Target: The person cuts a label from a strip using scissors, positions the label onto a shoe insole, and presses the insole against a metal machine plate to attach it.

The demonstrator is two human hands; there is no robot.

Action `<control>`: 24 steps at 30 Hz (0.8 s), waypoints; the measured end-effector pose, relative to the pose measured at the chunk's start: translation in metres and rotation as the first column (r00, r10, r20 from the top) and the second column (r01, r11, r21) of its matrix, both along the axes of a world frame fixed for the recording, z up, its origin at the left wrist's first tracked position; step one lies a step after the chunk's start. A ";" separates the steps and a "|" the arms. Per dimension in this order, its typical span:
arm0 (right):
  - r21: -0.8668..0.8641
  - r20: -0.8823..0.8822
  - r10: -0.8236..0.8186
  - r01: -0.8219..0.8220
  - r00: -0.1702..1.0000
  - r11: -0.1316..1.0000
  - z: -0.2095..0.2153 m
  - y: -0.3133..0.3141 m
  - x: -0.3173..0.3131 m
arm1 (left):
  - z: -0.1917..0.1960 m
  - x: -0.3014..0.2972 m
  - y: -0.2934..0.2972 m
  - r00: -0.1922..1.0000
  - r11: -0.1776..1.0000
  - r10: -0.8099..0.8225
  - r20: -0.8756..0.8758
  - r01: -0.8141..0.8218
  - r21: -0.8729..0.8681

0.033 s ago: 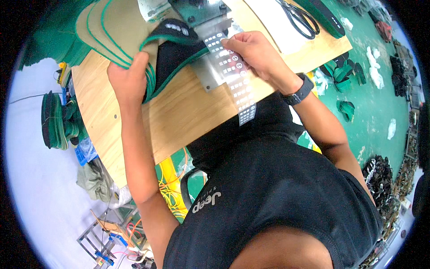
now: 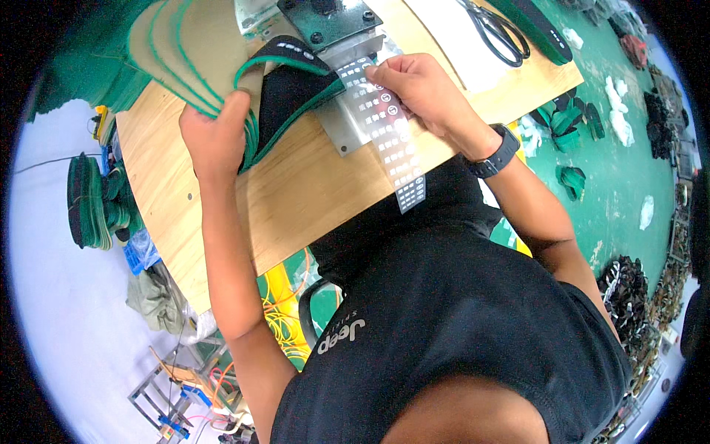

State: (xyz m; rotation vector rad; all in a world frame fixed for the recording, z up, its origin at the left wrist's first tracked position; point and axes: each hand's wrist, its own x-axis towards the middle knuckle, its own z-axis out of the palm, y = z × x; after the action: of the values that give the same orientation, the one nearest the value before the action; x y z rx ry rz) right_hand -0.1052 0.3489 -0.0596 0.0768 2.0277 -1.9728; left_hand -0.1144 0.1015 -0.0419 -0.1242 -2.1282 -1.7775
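Observation:
My left hand (image 2: 214,133) is closed around a fanned stack of flat padded pieces (image 2: 170,55), beige with green edges. In front of them, a black pad (image 2: 285,92) with green edging curls up, small light marks on its upper fold. Between thumb and fingers, my right hand (image 2: 414,89) pinches a clear label strip (image 2: 393,137) with rows of white print; its lower end hangs past the table edge. The strip's top lies next to the black pad's tip. Below both is a flat metal plate (image 2: 342,133), under a dark bolted machine block (image 2: 329,22).
The wooden table (image 2: 296,200) ends close to my body. Black-handled scissors (image 2: 495,33) and a long black pad (image 2: 529,29) lie at the far right. More green-edged pads (image 2: 89,200) are stacked at left; scraps (image 2: 569,181) litter the green floor at right.
Both hands have shifted very slightly within the view, still gripping the same things. The black pad's fold and the strip's hanging end sit slightly lower and farther right.

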 end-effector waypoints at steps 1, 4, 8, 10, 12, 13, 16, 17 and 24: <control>-0.013 -0.024 0.005 -0.006 1.000 1.000 -0.002 0.002 -0.002 | 0.004 0.001 -0.003 0.992 0.989 0.006 0.125 0.013 -0.146; 0.025 0.005 -0.026 0.025 1.000 0.999 0.004 0.001 0.002 | 0.015 0.002 0.010 0.950 0.854 0.011 0.311 0.153 -0.497; -0.015 -0.021 -0.028 0.028 0.999 1.000 -0.001 0.002 0.001 | 0.007 -0.001 0.016 0.982 0.654 -0.155 0.106 0.182 -0.734; -0.052 -0.045 -0.018 0.016 0.999 0.999 -0.003 0.005 0.001 | 0.006 0.000 0.019 0.987 0.649 -0.138 0.082 0.152 -0.745; 0.032 -0.129 0.011 -0.007 0.992 0.999 -0.012 0.008 0.001 | 0.013 0.005 0.026 0.989 0.668 -0.103 0.107 0.149 -0.729; 0.096 -0.189 0.018 0.001 0.982 0.995 -0.014 0.009 -0.003 | 0.012 0.004 0.023 0.989 0.656 -0.096 0.116 0.150 -0.740; -0.179 -0.116 -0.166 0.144 0.979 0.973 -0.012 0.014 0.008 | 0.007 -0.001 0.015 0.987 0.635 -0.045 0.152 0.146 -0.759; -0.330 -0.027 -0.243 0.221 0.970 0.918 -0.009 0.017 0.012 | 0.009 -0.002 0.018 0.985 0.637 -0.013 0.173 0.142 -0.758; 0.075 -0.042 0.071 -0.068 0.997 0.995 0.004 0.011 -0.003 | 0.002 -0.007 -0.006 0.999 0.988 -0.032 0.030 0.036 -0.150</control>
State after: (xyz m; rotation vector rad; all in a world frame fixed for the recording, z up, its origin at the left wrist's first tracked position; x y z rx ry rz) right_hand -0.1084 0.3597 -0.0561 -0.0221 2.1019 -1.8741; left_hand -0.1216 0.0954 -0.0401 -0.1771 -2.2913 -1.6445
